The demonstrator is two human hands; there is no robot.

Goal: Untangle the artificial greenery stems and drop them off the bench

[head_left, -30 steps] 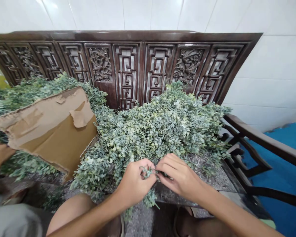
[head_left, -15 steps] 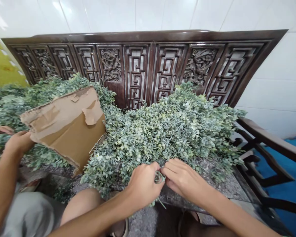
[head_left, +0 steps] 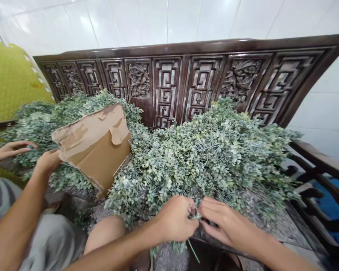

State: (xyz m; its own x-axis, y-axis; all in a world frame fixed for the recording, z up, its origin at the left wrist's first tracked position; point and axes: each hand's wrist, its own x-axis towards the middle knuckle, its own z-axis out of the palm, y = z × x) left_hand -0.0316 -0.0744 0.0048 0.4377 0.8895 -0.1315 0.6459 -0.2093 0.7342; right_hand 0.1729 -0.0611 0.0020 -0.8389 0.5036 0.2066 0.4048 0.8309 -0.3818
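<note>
Pinching a thin green stem, the left hand and right hand close on it, the grip partly hidden; its free end points down, past rough leafy sprays heaped on a speckled stone seat.

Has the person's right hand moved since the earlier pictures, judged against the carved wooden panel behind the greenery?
Yes, slightly: the right hand has drawn back from the carved wooden panel, widening the gap between them.
</note>
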